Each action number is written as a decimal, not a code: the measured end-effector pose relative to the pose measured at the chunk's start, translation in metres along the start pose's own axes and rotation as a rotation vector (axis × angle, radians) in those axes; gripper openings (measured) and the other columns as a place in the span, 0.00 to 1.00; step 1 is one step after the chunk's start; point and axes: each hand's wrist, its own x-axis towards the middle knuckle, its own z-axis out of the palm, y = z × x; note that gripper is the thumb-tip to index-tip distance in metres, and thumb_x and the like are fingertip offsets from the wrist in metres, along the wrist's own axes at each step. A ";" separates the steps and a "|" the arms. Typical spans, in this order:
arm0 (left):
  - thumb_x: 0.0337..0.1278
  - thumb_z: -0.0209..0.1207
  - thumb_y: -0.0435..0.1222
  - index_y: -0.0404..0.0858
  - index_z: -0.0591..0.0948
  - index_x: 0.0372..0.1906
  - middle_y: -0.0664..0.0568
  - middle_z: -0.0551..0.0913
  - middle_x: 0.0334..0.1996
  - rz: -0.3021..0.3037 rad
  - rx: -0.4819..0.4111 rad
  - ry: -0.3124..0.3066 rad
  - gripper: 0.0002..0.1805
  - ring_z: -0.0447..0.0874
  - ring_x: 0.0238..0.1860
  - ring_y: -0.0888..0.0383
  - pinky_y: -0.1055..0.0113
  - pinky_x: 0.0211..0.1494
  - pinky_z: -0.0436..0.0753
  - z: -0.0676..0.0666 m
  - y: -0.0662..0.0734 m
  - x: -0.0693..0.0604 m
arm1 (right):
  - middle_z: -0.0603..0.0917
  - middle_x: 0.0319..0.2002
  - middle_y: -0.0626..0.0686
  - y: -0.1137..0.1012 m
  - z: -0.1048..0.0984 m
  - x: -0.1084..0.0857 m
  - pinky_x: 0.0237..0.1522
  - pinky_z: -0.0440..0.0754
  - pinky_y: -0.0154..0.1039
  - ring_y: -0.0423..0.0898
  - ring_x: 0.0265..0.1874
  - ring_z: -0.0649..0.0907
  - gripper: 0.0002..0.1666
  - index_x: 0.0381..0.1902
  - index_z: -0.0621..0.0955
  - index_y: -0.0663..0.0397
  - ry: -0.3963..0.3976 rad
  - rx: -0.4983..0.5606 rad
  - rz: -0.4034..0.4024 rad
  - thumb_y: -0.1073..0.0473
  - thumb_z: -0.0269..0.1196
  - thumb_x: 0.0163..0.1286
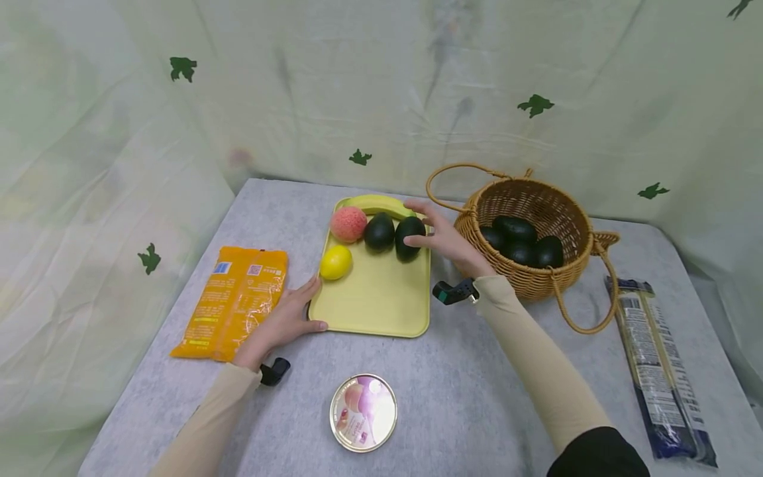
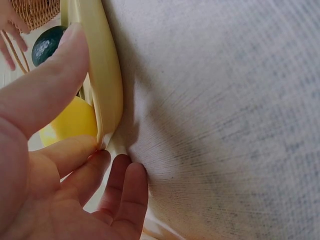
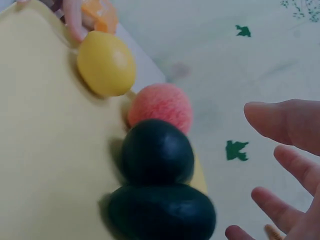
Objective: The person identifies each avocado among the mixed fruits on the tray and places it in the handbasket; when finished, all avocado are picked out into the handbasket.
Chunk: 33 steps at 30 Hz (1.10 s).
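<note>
A pale yellow tray (image 1: 369, 305) holds a banana (image 1: 375, 204), a pink round fruit (image 1: 348, 224), a lemon (image 1: 336, 262) and two dark avocados, one (image 1: 379, 232) beside the other (image 1: 410, 238). My left hand (image 1: 285, 321) touches the tray's near left corner, thumb and fingers spread along its edges; the left wrist view shows this hand (image 2: 65, 165) against the rim (image 2: 106, 75). Over the tray's right edge, my right hand (image 1: 444, 238) holds nothing, fingers spread around the right avocado. In the right wrist view the fingers (image 3: 285, 210) stand apart from that avocado (image 3: 162, 212).
Right of the tray stands a wicker basket (image 1: 530, 281) with several dark avocados (image 1: 514, 228) and two loop handles. An orange packet (image 1: 238, 305) lies at the left, a round tin (image 1: 363, 413) in front, and a long dark packet (image 1: 664, 371) at the far right. Pale cloth hangs behind.
</note>
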 end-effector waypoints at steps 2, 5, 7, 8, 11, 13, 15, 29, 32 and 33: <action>0.49 0.70 0.42 0.31 0.53 0.73 0.41 0.48 0.74 0.000 -0.001 0.001 0.51 0.54 0.66 0.40 0.47 0.66 0.57 0.000 0.000 0.000 | 0.52 0.74 0.50 0.007 0.003 0.002 0.64 0.58 0.59 0.60 0.70 0.52 0.41 0.74 0.59 0.43 0.006 -0.008 0.016 0.56 0.64 0.66; 0.49 0.70 0.42 0.31 0.53 0.73 0.41 0.48 0.74 -0.004 -0.007 0.002 0.51 0.53 0.66 0.41 0.46 0.67 0.57 0.000 0.000 0.000 | 0.50 0.74 0.51 0.015 0.007 0.005 0.65 0.55 0.59 0.58 0.70 0.52 0.41 0.73 0.60 0.45 0.017 -0.018 0.018 0.57 0.64 0.66; 0.50 0.70 0.42 0.31 0.53 0.73 0.41 0.48 0.74 -0.003 -0.009 0.004 0.51 0.53 0.67 0.41 0.46 0.67 0.56 0.000 0.000 -0.001 | 0.50 0.74 0.52 0.014 0.010 0.004 0.66 0.53 0.58 0.55 0.71 0.51 0.41 0.73 0.60 0.48 0.030 -0.028 0.019 0.59 0.64 0.66; 0.49 0.70 0.42 0.31 0.53 0.73 0.41 0.48 0.74 -0.002 -0.008 0.004 0.51 0.53 0.67 0.41 0.46 0.67 0.56 0.000 0.000 -0.001 | 0.51 0.74 0.52 0.016 0.011 0.005 0.67 0.51 0.57 0.55 0.72 0.49 0.40 0.73 0.61 0.48 0.041 -0.039 0.019 0.59 0.64 0.66; 0.50 0.70 0.42 0.31 0.53 0.73 0.41 0.48 0.74 -0.003 -0.006 0.004 0.51 0.53 0.67 0.40 0.46 0.67 0.56 0.000 0.001 -0.001 | 0.51 0.74 0.53 0.020 0.015 0.007 0.68 0.46 0.56 0.52 0.73 0.43 0.39 0.72 0.62 0.48 0.070 -0.064 0.026 0.60 0.64 0.66; 0.50 0.70 0.42 0.32 0.53 0.73 0.41 0.48 0.74 -0.006 -0.010 0.003 0.52 0.53 0.67 0.41 0.46 0.67 0.56 0.000 0.001 -0.001 | 0.49 0.75 0.54 0.027 0.016 0.009 0.69 0.43 0.56 0.50 0.73 0.40 0.39 0.72 0.63 0.47 0.089 -0.074 0.034 0.60 0.64 0.65; 0.50 0.70 0.42 0.32 0.52 0.74 0.41 0.48 0.74 -0.010 -0.010 0.001 0.52 0.53 0.67 0.41 0.46 0.67 0.56 0.000 0.001 -0.001 | 0.48 0.75 0.55 0.030 0.017 0.010 0.69 0.45 0.56 0.50 0.73 0.41 0.39 0.72 0.63 0.47 0.095 -0.067 0.046 0.60 0.64 0.66; 0.50 0.69 0.43 0.31 0.52 0.73 0.41 0.48 0.74 -0.002 0.000 -0.001 0.52 0.52 0.68 0.39 0.46 0.67 0.55 -0.001 0.001 -0.001 | 0.48 0.74 0.58 0.051 0.031 0.030 0.65 0.55 0.57 0.59 0.71 0.53 0.37 0.68 0.69 0.47 0.223 -0.073 0.063 0.64 0.67 0.62; 0.50 0.69 0.42 0.31 0.52 0.73 0.40 0.48 0.74 0.007 -0.005 0.002 0.51 0.51 0.68 0.39 0.46 0.67 0.55 0.000 0.000 -0.001 | 0.52 0.72 0.58 0.051 0.033 0.030 0.64 0.59 0.56 0.59 0.68 0.58 0.35 0.67 0.70 0.48 0.256 -0.089 0.054 0.64 0.67 0.62; 0.50 0.69 0.42 0.30 0.52 0.73 0.40 0.48 0.74 0.012 -0.004 0.003 0.51 0.51 0.68 0.39 0.45 0.67 0.55 0.000 0.000 -0.002 | 0.53 0.72 0.58 0.051 0.033 0.029 0.63 0.60 0.56 0.59 0.67 0.59 0.34 0.66 0.71 0.48 0.262 -0.082 0.051 0.65 0.66 0.62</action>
